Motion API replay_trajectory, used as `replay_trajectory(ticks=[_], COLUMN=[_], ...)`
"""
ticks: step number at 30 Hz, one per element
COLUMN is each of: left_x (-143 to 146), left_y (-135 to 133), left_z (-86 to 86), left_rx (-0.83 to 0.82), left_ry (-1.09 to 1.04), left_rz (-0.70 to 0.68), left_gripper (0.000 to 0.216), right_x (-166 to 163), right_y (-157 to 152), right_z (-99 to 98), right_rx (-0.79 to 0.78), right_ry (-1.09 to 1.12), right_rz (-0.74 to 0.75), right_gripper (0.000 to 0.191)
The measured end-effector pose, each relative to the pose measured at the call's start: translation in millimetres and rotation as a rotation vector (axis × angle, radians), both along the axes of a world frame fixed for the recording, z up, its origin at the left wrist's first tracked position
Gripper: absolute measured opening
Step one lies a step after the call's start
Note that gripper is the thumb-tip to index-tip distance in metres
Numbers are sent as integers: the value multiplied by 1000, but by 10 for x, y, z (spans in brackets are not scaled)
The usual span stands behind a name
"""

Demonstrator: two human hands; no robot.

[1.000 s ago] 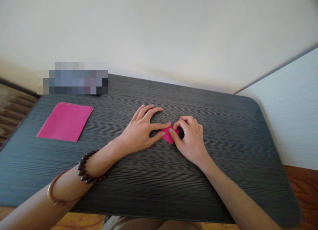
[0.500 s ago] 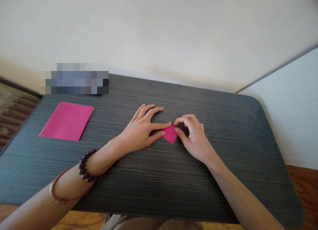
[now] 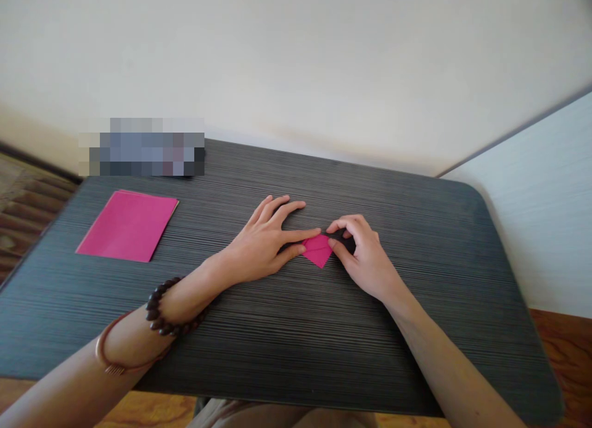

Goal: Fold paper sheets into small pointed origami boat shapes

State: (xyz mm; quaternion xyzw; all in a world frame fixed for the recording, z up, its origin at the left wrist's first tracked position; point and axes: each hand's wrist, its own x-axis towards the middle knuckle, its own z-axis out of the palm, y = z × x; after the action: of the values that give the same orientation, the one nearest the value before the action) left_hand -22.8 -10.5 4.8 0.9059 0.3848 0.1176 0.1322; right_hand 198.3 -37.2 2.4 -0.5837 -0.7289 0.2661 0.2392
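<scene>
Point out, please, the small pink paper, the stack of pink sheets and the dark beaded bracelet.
Small pink paper (image 3: 320, 255): head view, middle of its exposed face.
Stack of pink sheets (image 3: 128, 226): head view, middle of its top sheet.
Dark beaded bracelet (image 3: 152, 314): head view, its left-side beads.

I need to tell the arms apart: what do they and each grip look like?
The left arm wears a dark beaded bracelet and, higher up, a copper-coloured bangle; the right arm wears nothing visible. Left grip and right grip are gloveless; both forearms look sleeveless.
</scene>
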Motion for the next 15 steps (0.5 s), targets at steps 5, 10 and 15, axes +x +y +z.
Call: replay_trajectory(ticks=[5,10,15], left_x=[4,2,-1], left_y=[-13,-10,-11], left_z=[-12,-6,6], left_rx=[11,6,5], left_ry=[-33,-44,-35], left_rz=[11,4,0], left_gripper=[35,30,30], right_x=[-89,-155,-136], right_y=[-38,-55,-43], right_z=[-22,-37,-26], right_rx=[91,104,99], right_ry=[-98,-155,-140], right_rz=[-56,-88,-69], right_gripper=[12,16,14])
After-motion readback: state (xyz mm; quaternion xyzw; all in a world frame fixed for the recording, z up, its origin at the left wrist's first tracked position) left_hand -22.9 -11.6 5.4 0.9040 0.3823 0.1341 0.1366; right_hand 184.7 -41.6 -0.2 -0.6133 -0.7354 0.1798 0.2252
